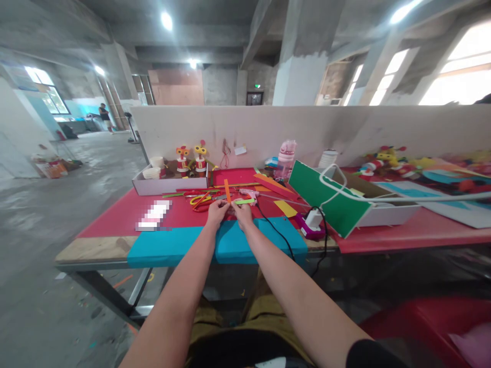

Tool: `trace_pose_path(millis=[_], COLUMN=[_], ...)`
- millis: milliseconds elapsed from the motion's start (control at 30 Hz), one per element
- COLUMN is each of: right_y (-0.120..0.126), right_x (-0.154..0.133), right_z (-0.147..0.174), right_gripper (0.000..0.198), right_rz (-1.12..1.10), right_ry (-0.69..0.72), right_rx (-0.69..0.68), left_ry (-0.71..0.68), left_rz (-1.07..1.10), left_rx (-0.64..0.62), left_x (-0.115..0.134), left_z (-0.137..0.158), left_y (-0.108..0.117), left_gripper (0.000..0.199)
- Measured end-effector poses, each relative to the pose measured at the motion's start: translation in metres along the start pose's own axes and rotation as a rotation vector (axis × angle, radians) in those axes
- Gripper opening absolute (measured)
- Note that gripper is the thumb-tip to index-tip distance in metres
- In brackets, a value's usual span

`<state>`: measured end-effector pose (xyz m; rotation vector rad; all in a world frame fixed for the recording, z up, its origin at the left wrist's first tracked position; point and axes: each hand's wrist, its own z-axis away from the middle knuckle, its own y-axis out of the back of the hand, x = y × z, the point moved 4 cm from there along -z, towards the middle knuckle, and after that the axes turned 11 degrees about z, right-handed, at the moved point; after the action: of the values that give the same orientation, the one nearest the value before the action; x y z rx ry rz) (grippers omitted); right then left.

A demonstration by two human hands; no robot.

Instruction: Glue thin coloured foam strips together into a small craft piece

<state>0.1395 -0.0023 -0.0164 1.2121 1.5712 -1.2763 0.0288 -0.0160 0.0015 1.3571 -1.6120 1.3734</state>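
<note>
My left hand and my right hand meet above the blue cloth, their fingertips pinched close together. An orange strip points away from me, its near end at my left fingertips. Sideways over my right fingers lies a light green strip, with its left end in the right-hand pinch. Whether the two strips are joined is hidden by the fingers. Just past my hands are yellow-handled scissors, red-handled pliers and a pink glue gun.
A white box with two yellow-headed figures stands back left. On the right are a purple power strip, a black cable, a green board and a pink bottle. A white partition closes the back.
</note>
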Motion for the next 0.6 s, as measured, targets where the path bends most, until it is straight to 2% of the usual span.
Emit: trace_pose_path(millis=[600], right_y=[0.0016], right_x=[0.0000], right_z=[0.0000], right_gripper=[0.023], right_rz=[0.007], right_ry=[-0.065], right_rx=[0.046], left_ry=[-0.011], left_rz=[-0.036], left_rx=[-0.010], left_x=[-0.0025], left_z=[-0.0027], left_y=[0.0017], left_gripper=[0.024])
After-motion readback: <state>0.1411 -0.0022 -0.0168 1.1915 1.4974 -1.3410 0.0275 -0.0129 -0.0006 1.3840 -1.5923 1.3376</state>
